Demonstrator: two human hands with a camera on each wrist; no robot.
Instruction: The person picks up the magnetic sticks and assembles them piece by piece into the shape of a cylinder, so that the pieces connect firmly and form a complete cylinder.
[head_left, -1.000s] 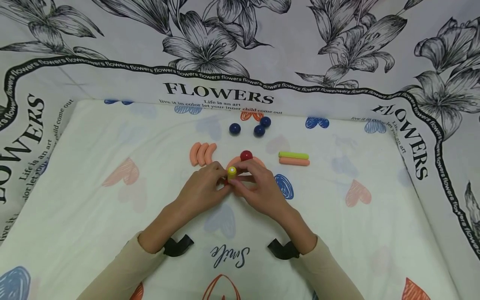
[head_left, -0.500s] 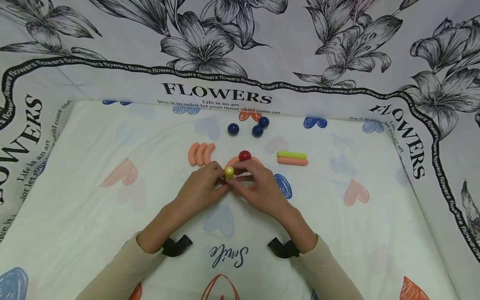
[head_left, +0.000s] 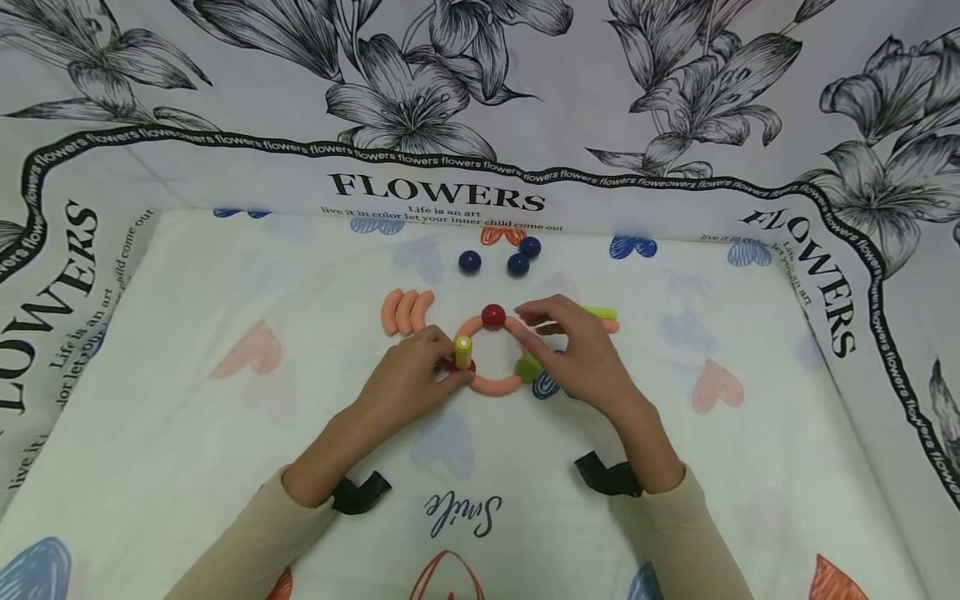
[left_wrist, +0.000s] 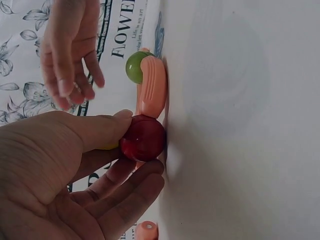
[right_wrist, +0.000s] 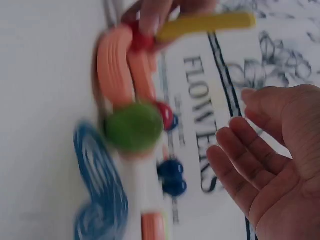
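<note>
The upright yellow stick (head_left: pixel 463 351) stands on a red ball (left_wrist: pixel 144 138) at the left of the orange ring (head_left: pixel 495 385) lying on the heart-print cloth (head_left: pixel 225 433), and my left hand (head_left: pixel 408 379) pinches stick and ball there. I judge I'm partway through raising posts off that ring. My right hand (head_left: pixel 581 354) hovers with fingers loose and empty near the green ball (head_left: pixel 528 367), reaching toward the straight green and orange sticks (head_left: pixel 600 313), so the next move seems to call for picking one up while I hold the ring steady.
</note>
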